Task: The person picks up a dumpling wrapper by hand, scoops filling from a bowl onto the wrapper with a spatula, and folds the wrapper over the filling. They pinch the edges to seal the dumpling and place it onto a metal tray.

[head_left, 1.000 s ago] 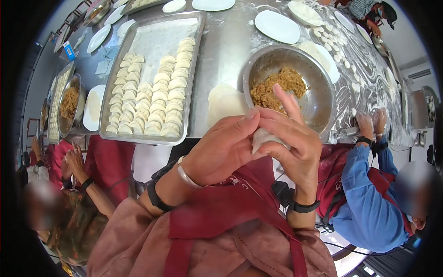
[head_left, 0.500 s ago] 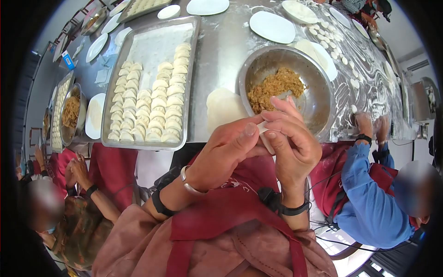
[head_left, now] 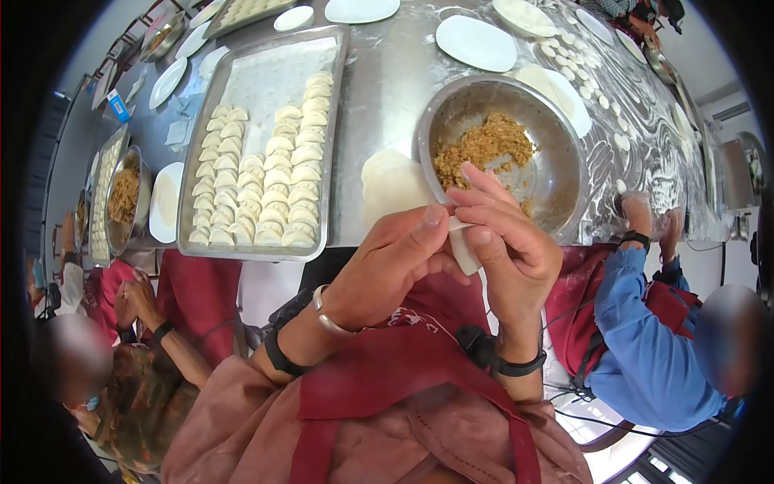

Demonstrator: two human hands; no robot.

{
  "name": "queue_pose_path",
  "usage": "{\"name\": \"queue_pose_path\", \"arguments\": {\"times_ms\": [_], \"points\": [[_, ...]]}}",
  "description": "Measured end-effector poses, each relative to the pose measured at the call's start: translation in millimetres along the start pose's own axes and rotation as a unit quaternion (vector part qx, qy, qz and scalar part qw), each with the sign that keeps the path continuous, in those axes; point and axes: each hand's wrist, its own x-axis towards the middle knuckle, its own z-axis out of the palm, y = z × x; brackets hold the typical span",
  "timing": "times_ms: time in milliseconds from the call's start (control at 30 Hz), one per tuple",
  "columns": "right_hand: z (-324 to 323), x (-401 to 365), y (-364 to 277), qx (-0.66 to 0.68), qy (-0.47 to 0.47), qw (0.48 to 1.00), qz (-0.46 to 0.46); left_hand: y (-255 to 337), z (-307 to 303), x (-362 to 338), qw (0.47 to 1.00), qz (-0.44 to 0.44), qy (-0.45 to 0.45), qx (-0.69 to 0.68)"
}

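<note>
Between both hands is a white dough wrapper (head_left: pixel 465 248), partly hidden by the fingers, above the table's near edge. My left hand (head_left: pixel 397 254) has its thumb and fingertips against the wrapper's left side. My right hand (head_left: pixel 516 254) holds it from the right, with the thumb in front and fingers behind. Just beyond the right fingers stands a steel bowl (head_left: pixel 556 194) with brown filling (head_left: pixel 486 145). Flat dough wrappers (head_left: pixel 393 189) lie stacked beyond my left hand. On the left, a metal tray (head_left: pixel 339 97) holds rows of folded dumplings (head_left: pixel 274 198).
White plates (head_left: pixel 476 44) lie across the table. Small dough pieces (head_left: pixel 576 68) lie on the floured right part. A co-worker in blue (head_left: pixel 645 339) is on the right, another in camouflage (head_left: pixel 145 403) on the left. A second filling bowl (head_left: pixel 125 198) stands left.
The wrapper shows more between my thumbs. My left thumb has moved slightly up and left, and my right fingers have shifted slightly left.
</note>
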Motion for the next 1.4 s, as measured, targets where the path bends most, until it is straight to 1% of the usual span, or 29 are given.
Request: {"name": "queue_pose_path", "arguments": {"times_ms": [133,200,267,333,400,433,467,500,567,633,700,767,800,867,900,933,1000,1067,1100,1133,1167,1200,1233,1267,1300,1333,1367,1400], "points": [[0.7,2.5,-3.4,0.008,-0.002,1.000,0.000,-1.8,1.7,1.3,1.000,0.006,0.014,-0.002],[0.2,2.6,-2.0,0.003,-0.001,1.000,-0.003,-2.1,-1.9,1.5,1.000,-0.009,-0.016,0.013],[-2.5,2.8,2.8,-0.016,-0.039,0.999,-0.018,-1.1,-2.8,1.1,0.999,-0.018,-0.020,0.028],[-4.1,3.2,2.0,-0.033,-0.051,0.998,-0.019,0.2,-0.2,2.2,0.999,-0.024,-0.021,0.044],[-3.2,3.0,-0.2,-0.049,-0.064,0.996,-0.022,1.1,6.7,3.4,1.000,-0.008,0.008,0.007],[-0.5,3.6,-2.6,-0.059,-0.061,0.996,0.010,1.6,6.8,4.0,1.000,-0.005,0.007,0.009],[1.7,3.7,-4.7,-0.069,-0.057,0.995,0.042,1.3,5.9,4.5,1.000,-0.007,0.023,-0.020],[3.1,3.2,-6.7,-0.069,-0.058,0.995,0.038,1.3,4.6,5.4,0.998,-0.008,0.038,-0.049],[5.9,1.4,-9.3,-0.015,0.022,0.997,0.068,0.3,1.0,7.2,0.998,-0.006,0.032,-0.063],[5.0,-2.2,-5.2,-0.019,0.018,0.998,0.063,-0.3,1.2,6.7,0.997,-0.007,0.027,-0.079],[5.8,-2.9,-5.2,-0.024,0.016,0.998,0.061,-0.9,3.4,6.4,0.995,0.012,0.023,-0.098],[9.4,0.1,-8.8,-0.134,-0.006,0.991,0.017,-0.9,5.3,5.6,0.993,0.011,0.023,-0.116],[9.7,-0.6,-7.2,-0.134,-0.007,0.991,0.015,-0.4,5.3,5.5,0.991,0.009,0.022,-0.134],[11.7,-5.0,-2.5,-0.189,-0.005,0.982,0.014,1.3,3.3,4.1,0.991,0.010,0.027,-0.134],[13.4,-5.4,-1.7,-0.187,-0.008,0.982,0.013,2.1,2.2,2.9,0.990,0.007,0.030,-0.135],[15.2,-5.3,-0.9,-0.197,0.002,0.980,-0.007,3.1,1.7,2.6,0.990,0.010,0.033,-0.135],[18.5,-6.0,0.6,-0.205,0.009,0.978,-0.028,4.3,1.8,3.4,0.988,0.014,0.016,-0.155],[22.7,-7.9,1.8,-0.216,0.028,0.975,-0.030,1.5,3.2,4.7,0.986,0.011,0.033,-0.162],[23.4,-8.5,3.1,-0.210,0.020,0.977,-0.035,0.6,3.1,5.5,0.985,0.007,0.049,-0.167],[23.0,-8.9,4.8,-0.237,0.014,0.970,-0.051,-3.4,-3.3,4.7,0.984,0.020,0.059,-0.164],[24.0,-8.0,6.5,-0.259,0.008,0.963,-0.071,-9.6,-15.0,3.1,0.960,0.167,0.056,0.219],[24.3,-7.6,7.7,-0.241,-0.003,0.967,-0.082,-10.9,-23.8,1.6,0.772,0.271,0.050,0.572],[23.2,-7.8,9.2,-0.251,-0.013,0.965,-0.073,-9.0,-23.8,7.8,0.884,0.215,0.013,0.414],[25.0,-7.1,10.6,-0.262,-0.022,0.963,-0.065,-10.0,-23.1,9.5,0.877,0.219,0.032,0.425],[28.3,-5.7,9.8,-0.245,-0.031,0.966,-0.074,-15.3,-20.1,8.4,0.978,0.121,0.059,0.161],[30.4,-4.7,7.0,-0.208,-0.038,0.977,-0.021,-16.0,-21.4,5.1,0.990,0.020,0.075,-0.122],[31.1,-4.1,4.8,-0.172,-0.045,0.983,0.034,-10.5,-26.7,1.2,0.977,-0.002,0.042,-0.209],[30.4,-4.2,4.1,-0.163,-0.050,0.985,0.028,-3.4,-30.2,-4.9,0.978,0.007,0.050,-0.204]]}}
